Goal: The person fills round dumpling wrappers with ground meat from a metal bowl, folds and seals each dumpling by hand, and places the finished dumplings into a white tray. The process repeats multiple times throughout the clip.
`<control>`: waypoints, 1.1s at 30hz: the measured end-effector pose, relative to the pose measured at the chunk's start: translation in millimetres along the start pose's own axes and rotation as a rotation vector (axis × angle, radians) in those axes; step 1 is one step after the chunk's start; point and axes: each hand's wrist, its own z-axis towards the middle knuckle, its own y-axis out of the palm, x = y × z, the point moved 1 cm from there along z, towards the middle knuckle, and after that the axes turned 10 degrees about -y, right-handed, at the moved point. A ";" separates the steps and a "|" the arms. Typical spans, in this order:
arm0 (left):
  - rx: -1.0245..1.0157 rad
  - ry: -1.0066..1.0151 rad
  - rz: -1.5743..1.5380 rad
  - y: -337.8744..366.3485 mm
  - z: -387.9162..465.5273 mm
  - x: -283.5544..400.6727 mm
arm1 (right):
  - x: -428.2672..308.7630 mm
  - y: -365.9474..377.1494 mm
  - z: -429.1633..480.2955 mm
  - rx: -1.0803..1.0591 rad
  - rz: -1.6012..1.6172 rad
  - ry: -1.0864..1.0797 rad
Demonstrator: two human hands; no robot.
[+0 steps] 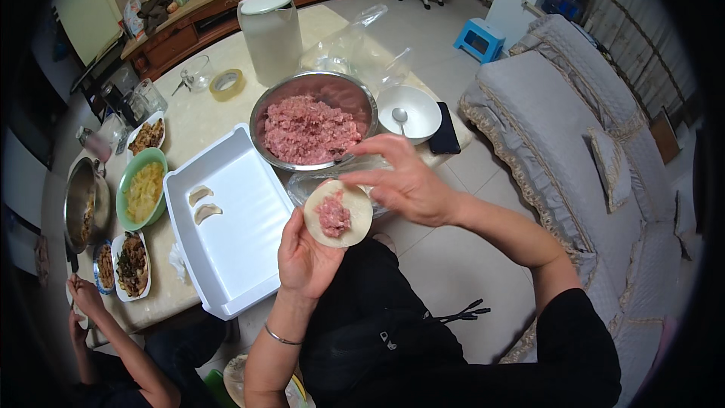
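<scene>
On the palm of my left hand (310,265) lies a round dumpling wrapper (355,228), with a lump of raw minced meat filling (334,216) at its middle. My right hand (405,184) hovers just above the wrapper's upper right edge, fingers bent and apart; nothing shows between them. Beyond both hands stands a steel bowl (371,107) heaped with pink minced meat (308,130). To the left, a white plastic tray (243,255) holds two folded dumplings, one (200,195) behind the other (208,213). A plastic bag of wrappers or similar (306,184) is partly hidden behind my hands.
A white bowl with a spoon (400,115) and a phone (445,129) sit right of the meat. Behind are a lidded pitcher (271,39) and a tape roll (227,85). Several food dishes, including a green bowl (160,204), line the left, near another person's hands (85,297).
</scene>
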 end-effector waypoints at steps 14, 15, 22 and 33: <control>-0.032 0.088 -0.103 1.8 -0.9 12.7 | 102.3 -16.1 -26.3 0.156 -0.322 0.385; -0.032 0.082 -0.113 2.5 1.6 11.5 | 140.6 -17.6 -38.8 -0.062 -0.438 0.504; 0.046 0.089 -0.072 3.4 4.0 14.2 | 241.6 6.2 -61.0 -0.829 -0.604 0.794; 0.001 0.104 -0.089 5.8 6.7 12.8 | 11.2 2.2 -16.9 0.014 -0.026 0.105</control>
